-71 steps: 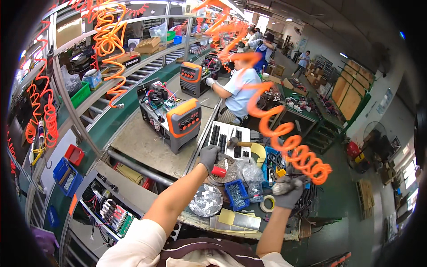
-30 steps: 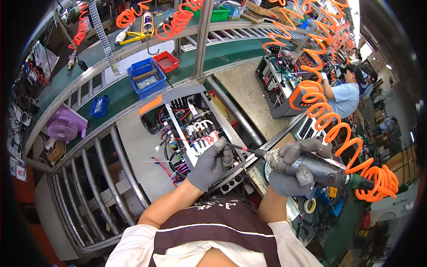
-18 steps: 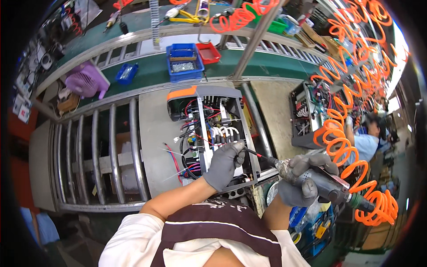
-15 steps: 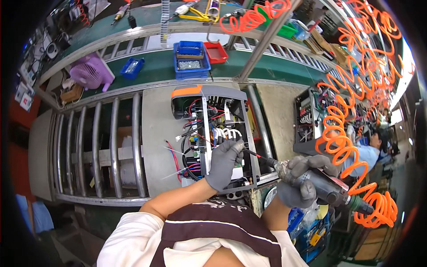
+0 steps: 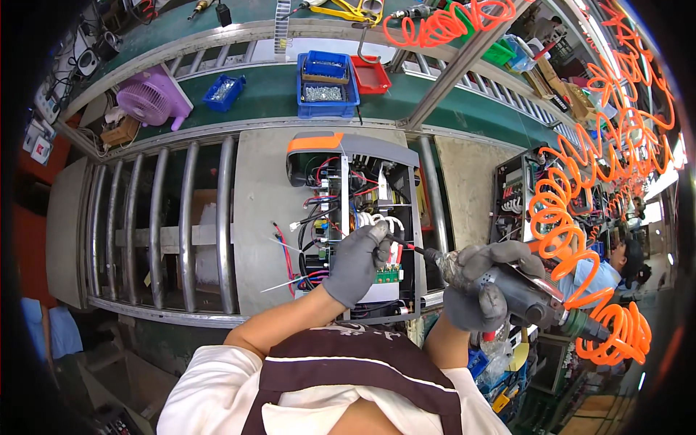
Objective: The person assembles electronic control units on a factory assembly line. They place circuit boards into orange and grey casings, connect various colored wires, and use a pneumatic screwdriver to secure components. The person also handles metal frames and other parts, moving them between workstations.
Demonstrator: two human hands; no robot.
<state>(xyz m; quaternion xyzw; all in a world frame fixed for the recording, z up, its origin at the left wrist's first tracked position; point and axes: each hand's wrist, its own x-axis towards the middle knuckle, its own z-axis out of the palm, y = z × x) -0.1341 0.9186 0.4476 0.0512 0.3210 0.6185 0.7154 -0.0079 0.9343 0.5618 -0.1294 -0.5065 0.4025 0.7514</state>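
My left hand (image 5: 354,267), in a grey glove, is closed over the open machine casing (image 5: 412,217), its fingertips pinched round the end of the screwdriver bit (image 5: 401,243). Any screw in that pinch is hidden. My right hand (image 5: 475,308), also gloved, grips a dark air screwdriver (image 5: 516,293), held nearly level with its bit pointing left into the casing. Inside the casing are white looped cables (image 5: 378,219), a green circuit board (image 5: 388,274) and dark wires. Red and blue loose leads (image 5: 284,250) hang out on the left side.
An orange coiled air hose (image 5: 616,333) runs from the screwdriver up the right side. Metal rollers (image 5: 191,232) lie left of the casing. Behind stand a blue screw bin (image 5: 328,110), a red tray (image 5: 372,76) and a purple fan (image 5: 148,101). Another casing (image 5: 511,196) sits at the right.
My left hand has shifted left over the casing with the bit's tip, uncovering more of the green circuit board. The right hand keeps its grip on the screwdriver. The whole view has shifted slightly.
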